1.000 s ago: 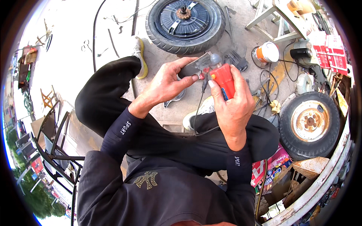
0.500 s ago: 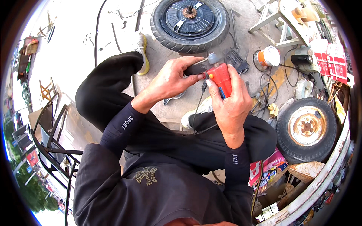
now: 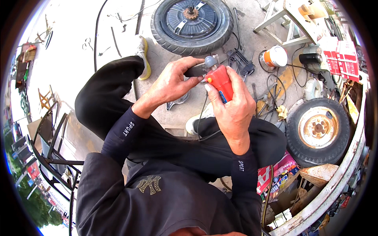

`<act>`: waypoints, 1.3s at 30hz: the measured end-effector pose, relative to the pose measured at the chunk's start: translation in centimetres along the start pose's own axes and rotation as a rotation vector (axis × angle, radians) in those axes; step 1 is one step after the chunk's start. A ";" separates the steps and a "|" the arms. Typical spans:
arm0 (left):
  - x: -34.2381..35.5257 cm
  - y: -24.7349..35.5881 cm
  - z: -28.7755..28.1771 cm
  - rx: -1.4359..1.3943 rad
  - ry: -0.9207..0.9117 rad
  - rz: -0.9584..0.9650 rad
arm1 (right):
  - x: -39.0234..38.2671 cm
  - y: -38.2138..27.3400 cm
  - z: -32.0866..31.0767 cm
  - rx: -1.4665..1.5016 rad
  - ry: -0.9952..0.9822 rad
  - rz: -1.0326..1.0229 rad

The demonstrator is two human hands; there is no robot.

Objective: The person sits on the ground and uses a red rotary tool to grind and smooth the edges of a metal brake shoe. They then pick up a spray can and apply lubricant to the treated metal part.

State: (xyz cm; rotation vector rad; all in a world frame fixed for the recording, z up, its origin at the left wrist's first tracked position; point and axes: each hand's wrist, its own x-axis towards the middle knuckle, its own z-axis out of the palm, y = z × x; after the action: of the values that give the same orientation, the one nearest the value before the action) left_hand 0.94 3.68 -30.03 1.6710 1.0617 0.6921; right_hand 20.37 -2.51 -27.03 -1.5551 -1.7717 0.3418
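My right hand [image 3: 232, 104] is wrapped round a red boxy handheld device [image 3: 219, 82] with a grey rounded knob [image 3: 210, 61] at its far end and a yellow button on its left side. I hold it tilted above my lap. From the left, my left hand [image 3: 173, 83] reaches to the device, thumb tip at its left edge beside the button. Its index finger stretches toward the grey knob. A dark flat piece [image 3: 195, 71] shows between thumb and finger; what they pinch is too small to name. A thin black cable [image 3: 203, 108] hangs below the device.
A hub-motor wheel [image 3: 191, 23] lies ahead. Right of it are a metal stool [image 3: 285, 19], a white-and-orange tub [image 3: 275, 56], looping cables and red boxes [image 3: 339, 59]. A rusty-rimmed wheel [image 3: 318, 131] lies at my right. A black folding chair [image 3: 49, 157] stands left.
The whole view has shifted slightly, so hands and device appear further left. My left thumb has moved slightly against the device's edge, and my right hand keeps its grip.
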 end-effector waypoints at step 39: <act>0.7 0.6 -0.5 -0.234 -0.048 -0.169 | 0.5 1.1 -0.9 -0.057 0.034 0.110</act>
State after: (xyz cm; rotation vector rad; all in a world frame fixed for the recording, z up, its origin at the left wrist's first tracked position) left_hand 1.00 4.44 -29.28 1.3740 1.0331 0.6367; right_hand 21.83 -2.00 -26.91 -1.6937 -1.6871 0.3188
